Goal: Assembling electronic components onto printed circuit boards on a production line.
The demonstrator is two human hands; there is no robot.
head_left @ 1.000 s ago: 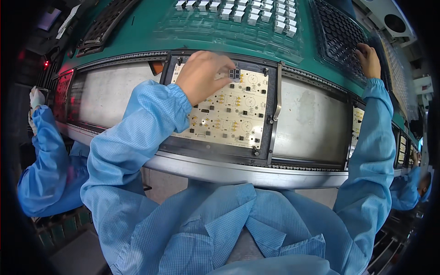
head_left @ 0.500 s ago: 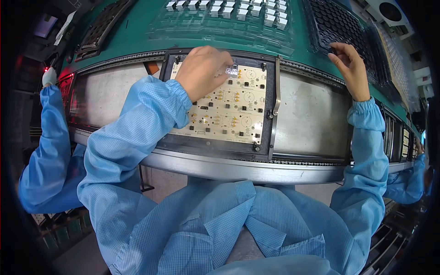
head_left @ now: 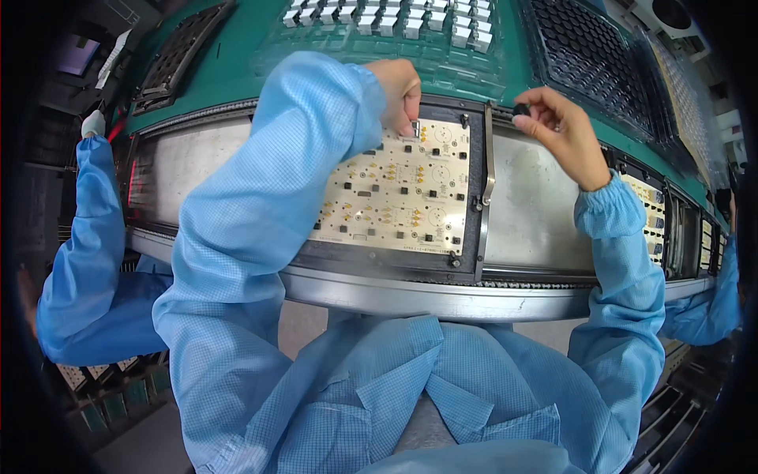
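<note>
Alongside the green-topped bench [head_left: 245, 59], a black rectangular frame [head_left: 379, 261] held a cream circuit board [head_left: 387, 174]. The left hand [head_left: 397, 91] touched a small rectangular display part [head_left: 416, 129] near the board's upper edge — gripping or not, I couldn't tell. The right hand [head_left: 564, 138], beyond the frame's right side, pinched a small, round black part [head_left: 521, 110].

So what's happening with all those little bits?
The person's left hand is at a small, partly hidden part near the far edge of the pale circuit board. The right hand pinches a small black piece in the air, off to the board's right. White blocks and black discs lie beyond.
</note>
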